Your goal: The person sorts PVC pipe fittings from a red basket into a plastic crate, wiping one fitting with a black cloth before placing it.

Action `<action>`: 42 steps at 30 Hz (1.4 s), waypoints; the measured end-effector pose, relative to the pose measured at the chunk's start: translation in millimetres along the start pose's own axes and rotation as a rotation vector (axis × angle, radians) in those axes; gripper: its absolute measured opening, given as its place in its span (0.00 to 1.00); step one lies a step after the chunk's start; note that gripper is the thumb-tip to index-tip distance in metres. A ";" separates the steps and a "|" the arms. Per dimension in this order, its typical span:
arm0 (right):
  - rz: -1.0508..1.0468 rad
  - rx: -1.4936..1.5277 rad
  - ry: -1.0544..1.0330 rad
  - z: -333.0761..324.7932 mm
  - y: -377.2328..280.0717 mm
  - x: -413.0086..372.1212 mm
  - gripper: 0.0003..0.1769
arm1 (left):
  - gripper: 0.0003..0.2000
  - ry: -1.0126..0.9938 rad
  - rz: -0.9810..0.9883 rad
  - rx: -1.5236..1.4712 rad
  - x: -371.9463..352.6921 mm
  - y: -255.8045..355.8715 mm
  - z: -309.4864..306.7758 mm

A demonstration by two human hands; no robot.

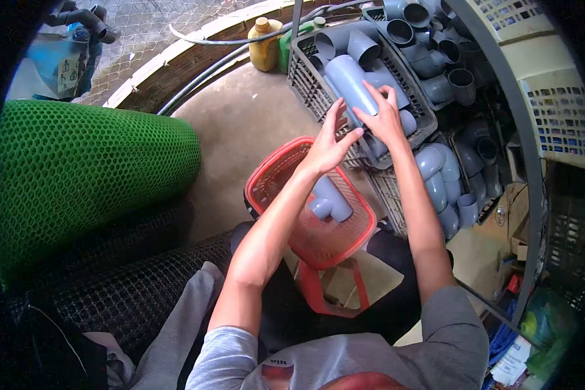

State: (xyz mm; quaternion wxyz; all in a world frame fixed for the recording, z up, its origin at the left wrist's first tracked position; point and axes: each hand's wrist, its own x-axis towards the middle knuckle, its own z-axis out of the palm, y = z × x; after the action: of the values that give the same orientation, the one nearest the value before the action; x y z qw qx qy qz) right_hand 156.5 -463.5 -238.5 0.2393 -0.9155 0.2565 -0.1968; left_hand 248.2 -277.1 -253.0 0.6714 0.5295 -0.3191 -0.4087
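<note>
My right hand [385, 118] has its thumb and fingers around the near end of a large grey plastic pipe fitting [351, 78], which lies tilted on top of the dark crate [312, 91]. My left hand [329, 146] is just beside that fitting, fingers apart and holding nothing. Below my hands, a red plastic basket [351, 250] stands between my knees. Inside the basket lies a grey pipe tee [335, 198], partly hidden by my left forearm. More grey fittings fill the crate around the one at my right hand.
Racked crates of grey pipe elbows [439, 166] stand to the right, behind a metal post [533, 149]. At left are a green mesh roll [97, 175] and a black mesh roll [130, 286]. A yellow jug [264, 45] stands near the back ledge.
</note>
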 end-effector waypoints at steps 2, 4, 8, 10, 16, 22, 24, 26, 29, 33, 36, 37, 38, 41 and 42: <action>-0.063 0.042 -0.014 9.2 3.7 -8.2 0.46 | 0.45 0.008 0.001 0.004 -2.4 -2.7 -7.7; -0.095 -0.033 0.041 19.8 6.5 -18.9 0.46 | 0.45 0.027 -0.100 -0.038 -5.4 -2.4 -17.1; -0.109 -0.189 0.059 24.1 5.2 -25.7 0.43 | 0.45 0.027 -0.097 0.008 -12.3 5.0 -32.7; -0.148 -0.268 0.125 13.9 -19.5 -37.1 0.35 | 0.44 0.050 -0.121 0.059 -16.6 7.1 -39.2; 0.145 0.313 0.072 38.1 -78.5 -161.5 0.06 | 0.39 0.155 -0.160 0.075 -23.3 28.2 -70.6; 0.491 0.141 -0.721 195.1 68.6 -320.8 0.58 | 0.37 0.166 -0.182 0.109 -39.6 21.4 -85.7; 0.585 -0.094 -0.787 199.1 51.6 -323.1 0.65 | 0.37 0.158 -0.212 0.142 -47.8 30.3 -86.7; 0.669 -0.326 -0.835 220.1 41.6 -317.5 0.73 | 0.37 0.103 -0.212 0.154 -48.6 31.7 -94.2; 0.938 -0.285 -0.704 250.6 52.2 -309.5 0.84 | 0.37 0.102 -0.223 0.157 -46.7 32.2 -96.3; 0.949 -0.303 -0.605 249.8 36.6 -303.7 0.85 | 0.40 0.076 -0.218 0.142 -41.4 30.4 -91.3; 0.821 -0.460 -0.591 237.2 20.2 -313.0 0.80 | 0.40 0.050 -0.248 0.117 -41.4 31.9 -82.9; 0.733 -0.428 -0.637 234.1 23.8 -317.7 0.76 | 0.40 0.043 -0.269 0.120 -40.7 28.0 -83.3; 0.645 -0.400 -0.685 227.6 27.7 -325.6 0.72 | 0.40 0.039 -0.265 0.124 -41.1 24.5 -84.5; 0.781 -0.487 -0.778 258.6 73.4 -383.7 0.67 | 0.40 0.016 -0.256 0.187 -40.9 19.1 -86.0; 0.784 -0.487 -0.769 243.3 71.5 -376.9 0.67 | 0.40 0.009 -0.250 0.189 -41.4 19.7 -85.1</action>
State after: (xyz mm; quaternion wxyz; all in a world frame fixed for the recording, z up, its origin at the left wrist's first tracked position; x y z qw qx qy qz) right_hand -50.9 -222.8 -563.2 0.1529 -0.7866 0.5080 0.3160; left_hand 306.5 -200.1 -253.7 0.5641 0.6277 -0.2847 -0.4546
